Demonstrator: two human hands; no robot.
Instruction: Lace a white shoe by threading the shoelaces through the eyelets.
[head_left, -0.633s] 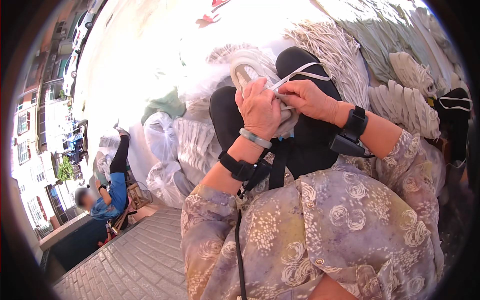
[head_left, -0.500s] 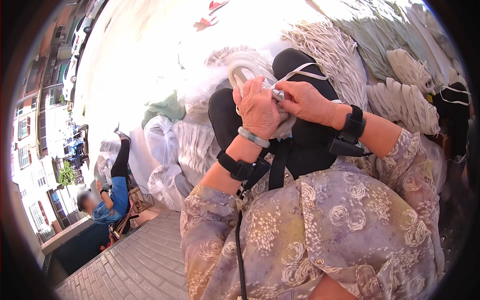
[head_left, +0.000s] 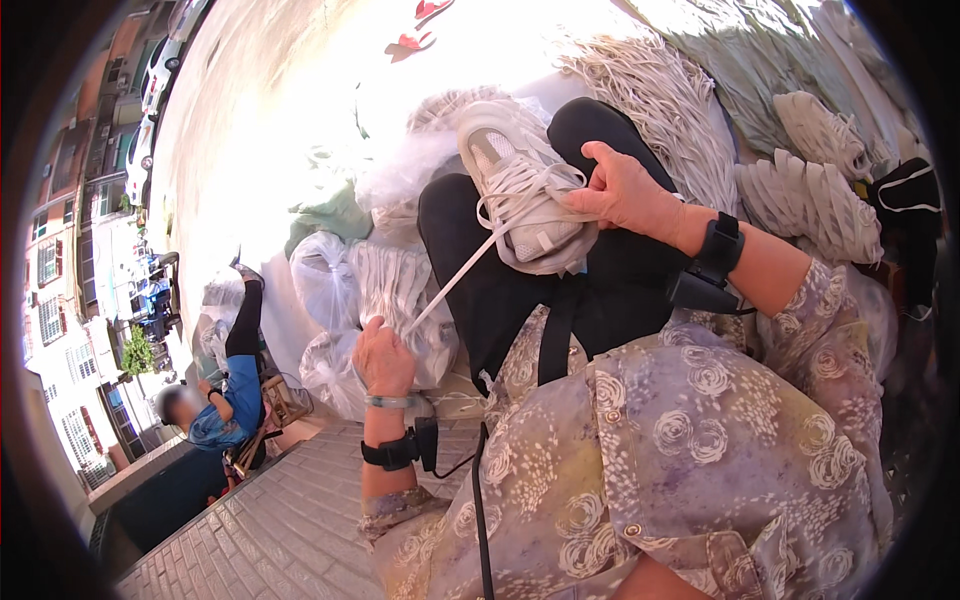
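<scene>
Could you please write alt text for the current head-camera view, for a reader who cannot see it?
A person's left hand holds a white shoelace stretched straight from a pale sneaker at their knees, while the right hand touches the sneaker's side. Pale strips and clear plastic bags lie nearby.

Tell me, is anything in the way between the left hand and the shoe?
Nothing visible blocks the way. A pale lace runs straight from the shoe to the left hand, passing above the black-clad left leg. The right hand is at the shoe's right side.
</scene>
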